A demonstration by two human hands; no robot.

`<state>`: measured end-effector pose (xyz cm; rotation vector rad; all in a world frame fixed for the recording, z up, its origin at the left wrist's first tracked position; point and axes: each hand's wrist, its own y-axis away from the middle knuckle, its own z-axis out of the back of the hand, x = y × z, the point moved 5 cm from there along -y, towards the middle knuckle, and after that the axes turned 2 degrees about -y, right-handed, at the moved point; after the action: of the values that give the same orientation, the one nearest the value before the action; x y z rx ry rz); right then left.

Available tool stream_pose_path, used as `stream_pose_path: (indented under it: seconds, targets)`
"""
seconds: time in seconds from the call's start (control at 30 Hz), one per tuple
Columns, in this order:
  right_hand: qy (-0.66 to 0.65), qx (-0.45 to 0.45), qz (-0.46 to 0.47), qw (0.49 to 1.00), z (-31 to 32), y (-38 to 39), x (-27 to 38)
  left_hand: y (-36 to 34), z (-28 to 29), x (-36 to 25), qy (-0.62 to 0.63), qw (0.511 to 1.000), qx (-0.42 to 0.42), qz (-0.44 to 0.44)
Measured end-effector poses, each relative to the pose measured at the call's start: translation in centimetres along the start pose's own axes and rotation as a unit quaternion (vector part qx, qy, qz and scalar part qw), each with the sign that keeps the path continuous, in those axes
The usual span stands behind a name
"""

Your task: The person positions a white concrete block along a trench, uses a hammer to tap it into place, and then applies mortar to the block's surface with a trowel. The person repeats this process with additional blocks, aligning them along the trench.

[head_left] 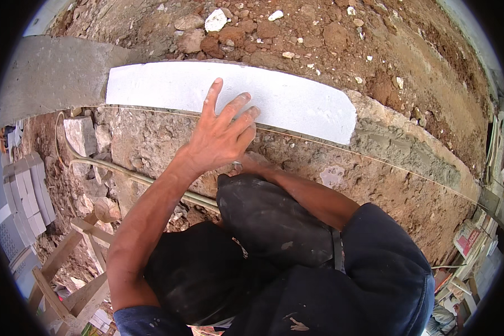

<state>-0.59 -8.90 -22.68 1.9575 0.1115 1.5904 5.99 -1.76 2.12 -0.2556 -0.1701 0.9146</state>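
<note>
A long white block lies along the top of a rough masonry wall, at the far side of my knees. My left hand reaches up to it, with spread fingertips resting on its near part. Below that, my right hand is tucked in near my knee, mostly covered by my left hand and the knee, so its fingers do not show. A taut string runs along the block's near edge, passing under my left hand. Grey mortar coats the wall top just right of the block.
A grey concrete surface meets the block's left end. Reddish soil with stones rises behind. Hoses run along the wall's foot at left, near a wooden frame and stacked pale blocks. A printed bag lies at far right.
</note>
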Motion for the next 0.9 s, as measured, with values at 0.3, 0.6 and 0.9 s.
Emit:
stream_pose_path:
  seconds: [0.3,0.6,0.9]
  targets:
    - [-0.063,-0.017,-0.038,0.997,1.6,5.2,-1.0,-0.8,2.0,1.8,0.003,0.993,0.05,0.102]
    - [0.097,-0.075,-0.005,0.992,5.2,12.5,-3.5,-3.6,-3.8,4.2,0.049,0.95,0.142,0.272]
    - [-0.088,-0.077,-0.167,0.979,8.3,25.2,-7.8,-5.0,-4.3,4.9,0.067,0.906,0.258,0.328]
